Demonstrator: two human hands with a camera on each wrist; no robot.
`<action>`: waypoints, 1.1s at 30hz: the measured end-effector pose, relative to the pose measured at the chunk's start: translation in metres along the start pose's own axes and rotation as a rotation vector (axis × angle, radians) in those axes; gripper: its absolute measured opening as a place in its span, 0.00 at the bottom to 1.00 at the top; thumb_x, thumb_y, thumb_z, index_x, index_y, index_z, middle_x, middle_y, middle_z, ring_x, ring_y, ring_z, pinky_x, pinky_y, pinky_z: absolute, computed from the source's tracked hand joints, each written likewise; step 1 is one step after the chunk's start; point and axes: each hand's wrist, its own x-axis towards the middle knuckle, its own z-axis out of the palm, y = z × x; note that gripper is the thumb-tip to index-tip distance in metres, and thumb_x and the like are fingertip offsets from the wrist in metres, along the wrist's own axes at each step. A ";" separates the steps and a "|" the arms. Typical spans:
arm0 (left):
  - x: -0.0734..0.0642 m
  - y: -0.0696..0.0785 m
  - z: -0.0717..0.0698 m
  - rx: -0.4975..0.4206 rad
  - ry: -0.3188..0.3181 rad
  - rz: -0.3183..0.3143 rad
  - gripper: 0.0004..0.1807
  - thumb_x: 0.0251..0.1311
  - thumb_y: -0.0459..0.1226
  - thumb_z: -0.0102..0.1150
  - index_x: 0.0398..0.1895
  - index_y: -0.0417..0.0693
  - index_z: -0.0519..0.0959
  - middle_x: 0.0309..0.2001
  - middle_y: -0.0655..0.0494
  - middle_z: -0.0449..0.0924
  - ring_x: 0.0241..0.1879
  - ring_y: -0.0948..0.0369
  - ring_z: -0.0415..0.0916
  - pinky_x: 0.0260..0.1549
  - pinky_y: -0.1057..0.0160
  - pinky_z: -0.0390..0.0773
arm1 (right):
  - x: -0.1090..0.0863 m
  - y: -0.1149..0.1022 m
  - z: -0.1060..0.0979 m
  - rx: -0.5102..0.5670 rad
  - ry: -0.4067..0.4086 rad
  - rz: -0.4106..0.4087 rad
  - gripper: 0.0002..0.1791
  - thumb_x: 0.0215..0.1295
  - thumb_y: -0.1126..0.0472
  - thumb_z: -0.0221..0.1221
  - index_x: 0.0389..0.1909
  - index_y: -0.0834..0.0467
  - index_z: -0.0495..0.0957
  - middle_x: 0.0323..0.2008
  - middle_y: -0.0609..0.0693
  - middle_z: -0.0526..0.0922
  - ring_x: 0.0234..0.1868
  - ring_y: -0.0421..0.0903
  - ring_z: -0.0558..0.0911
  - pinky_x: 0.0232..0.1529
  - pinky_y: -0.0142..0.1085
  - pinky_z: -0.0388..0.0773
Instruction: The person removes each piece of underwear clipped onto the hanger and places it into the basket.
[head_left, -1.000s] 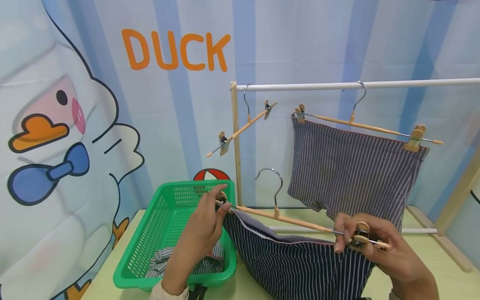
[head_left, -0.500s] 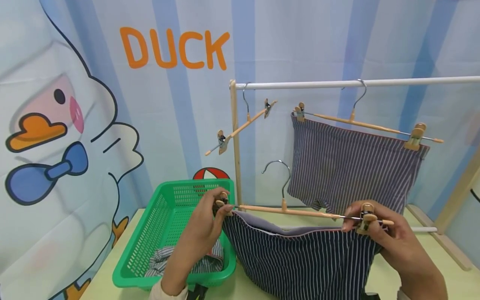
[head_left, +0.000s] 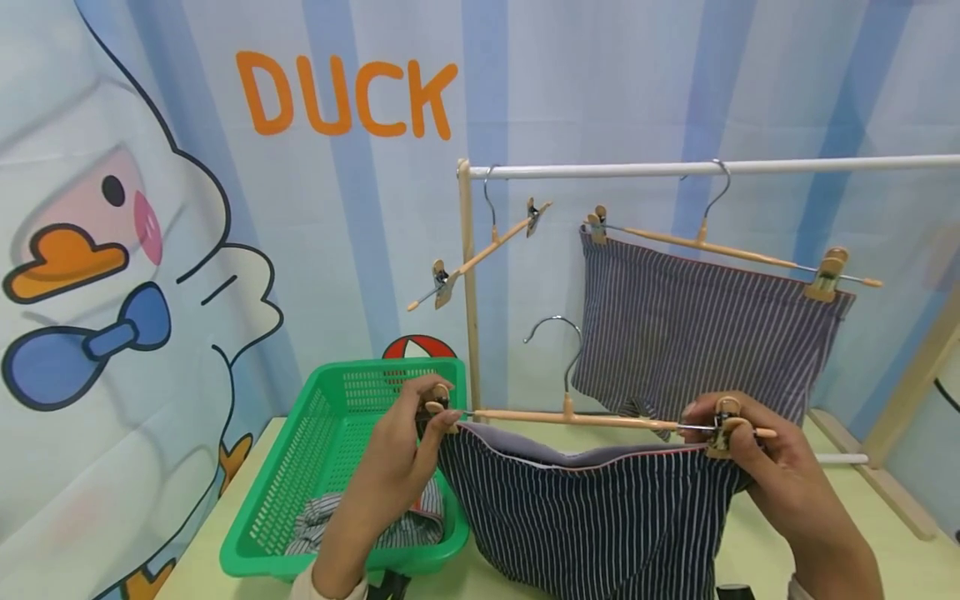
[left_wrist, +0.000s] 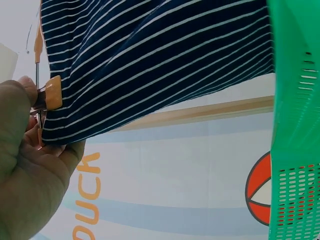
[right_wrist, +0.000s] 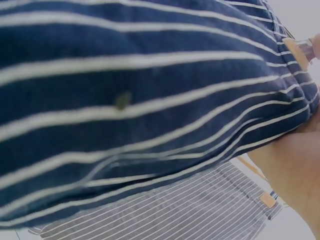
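Observation:
Dark navy striped shorts (head_left: 592, 517) hang by their waistband from a clip hanger (head_left: 525, 417), its metal hook standing up in the middle. My left hand (head_left: 397, 450) pinches the hanger's left clip (head_left: 435, 402) between thumb and fingers. At the other end, my right hand (head_left: 783, 475) holds the right clip (head_left: 725, 427), thumb on its near side. In the left wrist view the clip (left_wrist: 53, 93) lies over the waistband's edge beside the thumb. Cloth fills most of the right wrist view, where the right clip (right_wrist: 297, 52) shows at the edge.
A green basket (head_left: 240, 542) with striped clothing (head_left: 416, 521) stands on the left of the pale table. Behind, a rack's white rail (head_left: 600, 171) carries a bare clip hanger (head_left: 480, 257) and one with greyish striped shorts (head_left: 690, 325). A wooden rack foot (head_left: 892, 496) lies at right.
My right hand has lifted its end of the hanger, so the bar, first sloping down to the right, is nearly level. The right clip now lies over the waistband. My left hand keeps its pinch.

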 end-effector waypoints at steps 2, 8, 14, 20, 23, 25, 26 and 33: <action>-0.001 0.001 -0.001 0.001 -0.003 -0.006 0.16 0.73 0.36 0.51 0.59 0.41 0.67 0.41 0.51 0.75 0.33 0.66 0.72 0.31 0.68 0.74 | 0.000 -0.001 0.001 -0.027 0.016 0.016 0.21 0.81 0.63 0.33 0.58 0.64 0.74 0.56 0.47 0.76 0.52 0.41 0.81 0.53 0.29 0.78; -0.002 0.005 -0.004 -0.033 -0.008 -0.015 0.16 0.72 0.33 0.53 0.59 0.41 0.66 0.40 0.53 0.74 0.32 0.69 0.71 0.31 0.69 0.74 | 0.000 -0.005 0.000 -0.090 0.001 0.079 0.23 0.81 0.57 0.32 0.56 0.58 0.75 0.54 0.44 0.75 0.49 0.38 0.79 0.51 0.27 0.77; -0.002 0.007 -0.006 -0.036 0.023 0.032 0.15 0.71 0.33 0.53 0.57 0.40 0.67 0.38 0.54 0.74 0.31 0.69 0.70 0.30 0.70 0.73 | 0.003 -0.007 0.000 -0.146 0.037 0.062 0.21 0.82 0.61 0.33 0.55 0.62 0.74 0.52 0.43 0.77 0.47 0.38 0.78 0.49 0.28 0.76; -0.002 0.011 -0.009 -0.037 0.049 0.038 0.15 0.70 0.32 0.55 0.56 0.41 0.68 0.38 0.53 0.76 0.32 0.68 0.73 0.31 0.69 0.76 | 0.005 -0.008 0.003 -0.156 0.078 0.033 0.20 0.81 0.64 0.33 0.56 0.59 0.74 0.50 0.44 0.77 0.47 0.38 0.78 0.49 0.27 0.75; -0.002 0.014 -0.010 -0.029 0.061 0.050 0.15 0.70 0.33 0.55 0.56 0.41 0.69 0.37 0.54 0.76 0.32 0.69 0.73 0.32 0.69 0.76 | 0.005 -0.008 0.003 -0.139 0.100 0.015 0.20 0.81 0.65 0.33 0.55 0.58 0.74 0.51 0.43 0.77 0.48 0.37 0.77 0.48 0.27 0.74; -0.002 0.015 -0.010 -0.022 0.071 0.064 0.15 0.70 0.34 0.55 0.56 0.41 0.69 0.37 0.54 0.77 0.31 0.68 0.74 0.32 0.69 0.77 | 0.005 -0.007 0.005 -0.135 0.129 0.004 0.19 0.81 0.65 0.34 0.54 0.57 0.75 0.51 0.43 0.78 0.47 0.37 0.77 0.47 0.27 0.73; -0.002 0.016 -0.010 -0.024 0.076 0.070 0.15 0.70 0.34 0.56 0.56 0.41 0.70 0.37 0.54 0.77 0.32 0.68 0.75 0.32 0.69 0.77 | 0.005 -0.007 0.005 -0.128 0.138 -0.005 0.19 0.81 0.65 0.34 0.54 0.58 0.75 0.51 0.43 0.78 0.47 0.37 0.76 0.45 0.28 0.73; -0.002 0.022 -0.012 -0.035 0.106 0.053 0.16 0.67 0.32 0.60 0.55 0.43 0.72 0.36 0.55 0.79 0.34 0.65 0.80 0.36 0.67 0.82 | 0.007 -0.007 0.009 -0.086 0.223 -0.077 0.17 0.80 0.66 0.37 0.51 0.62 0.76 0.48 0.46 0.81 0.44 0.39 0.74 0.38 0.32 0.69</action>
